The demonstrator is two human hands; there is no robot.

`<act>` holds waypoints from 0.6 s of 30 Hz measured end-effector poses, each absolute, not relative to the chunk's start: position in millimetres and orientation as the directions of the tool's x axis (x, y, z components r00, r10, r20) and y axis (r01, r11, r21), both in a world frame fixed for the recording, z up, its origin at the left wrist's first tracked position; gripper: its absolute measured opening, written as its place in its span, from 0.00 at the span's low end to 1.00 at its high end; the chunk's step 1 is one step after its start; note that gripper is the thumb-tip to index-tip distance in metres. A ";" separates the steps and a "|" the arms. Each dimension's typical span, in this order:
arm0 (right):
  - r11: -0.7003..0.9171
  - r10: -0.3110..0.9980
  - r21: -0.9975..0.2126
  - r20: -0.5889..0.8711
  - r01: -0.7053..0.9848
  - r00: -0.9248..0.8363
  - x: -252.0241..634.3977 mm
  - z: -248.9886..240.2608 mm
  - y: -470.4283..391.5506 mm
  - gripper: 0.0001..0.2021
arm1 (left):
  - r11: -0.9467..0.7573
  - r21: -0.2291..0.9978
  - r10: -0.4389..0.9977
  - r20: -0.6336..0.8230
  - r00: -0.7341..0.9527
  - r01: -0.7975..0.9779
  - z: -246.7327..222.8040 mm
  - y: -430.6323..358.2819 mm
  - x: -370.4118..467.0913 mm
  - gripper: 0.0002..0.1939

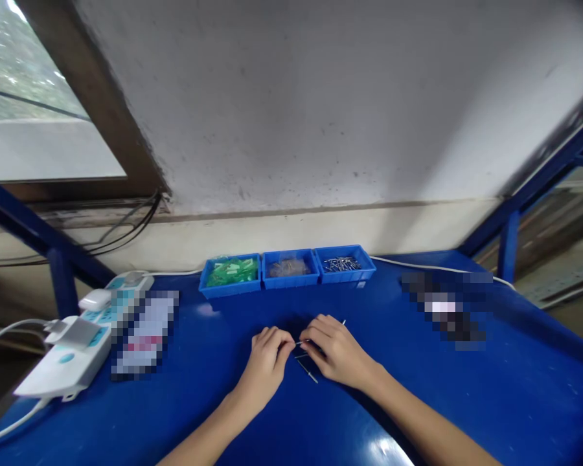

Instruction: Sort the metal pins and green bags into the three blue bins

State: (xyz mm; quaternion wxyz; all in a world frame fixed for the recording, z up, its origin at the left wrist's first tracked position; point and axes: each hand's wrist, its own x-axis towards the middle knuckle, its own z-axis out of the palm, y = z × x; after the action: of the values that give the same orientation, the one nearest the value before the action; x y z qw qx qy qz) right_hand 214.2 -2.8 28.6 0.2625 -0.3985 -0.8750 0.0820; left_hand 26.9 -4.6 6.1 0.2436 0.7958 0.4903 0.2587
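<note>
1 thin metal pin [299,343] is pinched between the fingertips of my left hand [267,359] and right hand [337,353]. Loose pins [308,371] lie just nearer on the surface [252,433]; 3 far bins [291,282] hold small parts [233,270]. I see nothing clearly finished.

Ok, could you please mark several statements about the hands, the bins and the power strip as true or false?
1. Three blue rectangular plastic bins stand side by side. True.
2. The small green items are in the right-hand bin. False: they are in the left-hand one.
3. The left hand and right hand meet at a thin silver metal pin. True.
4. The long white power strip lies right of the hands. False: it lies left of them.
5. A loose metal pin lies on the glossy blue tabletop. True.
</note>
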 end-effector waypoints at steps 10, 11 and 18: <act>0.635 0.532 -0.247 0.827 0.732 -0.183 243.8 56.9 12.8 0.04 | -0.589 0.603 0.736 0.125 0.666 0.538 29.9 -14.8 14.1 0.13; 0.578 0.484 -0.248 0.871 0.778 -0.082 250.6 65.5 19.6 0.04 | -0.628 0.577 0.692 0.107 0.714 0.523 33.7 -15.9 12.7 0.12; 0.098 0.851 -0.170 0.525 0.981 0.006 272.6 86.8 70.4 0.14 | -0.660 0.504 0.678 0.080 0.731 0.558 28.6 -13.9 15.5 0.05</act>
State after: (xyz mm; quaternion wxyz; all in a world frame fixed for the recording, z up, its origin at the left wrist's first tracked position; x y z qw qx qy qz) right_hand 272.6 70.4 86.8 0.2600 -0.6598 -0.6939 -0.1247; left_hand 15.5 -13.9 28.6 0.2296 0.9014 0.3427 0.1314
